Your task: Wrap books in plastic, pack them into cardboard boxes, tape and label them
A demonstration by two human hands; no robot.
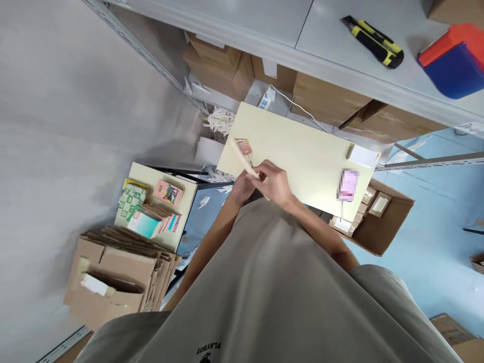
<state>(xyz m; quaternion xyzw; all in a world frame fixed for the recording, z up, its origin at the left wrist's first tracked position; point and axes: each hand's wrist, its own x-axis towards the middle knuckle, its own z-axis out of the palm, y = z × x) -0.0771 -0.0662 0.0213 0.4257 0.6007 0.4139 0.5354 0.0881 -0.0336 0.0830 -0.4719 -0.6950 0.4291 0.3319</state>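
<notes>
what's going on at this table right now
A person stands at a cream-topped table, right hand gripping a slim pale item held up at the near edge. The left hand is close against it; whether it grips too is unclear. A white box lies on the table, and a utility knife on the shelf.
</notes>
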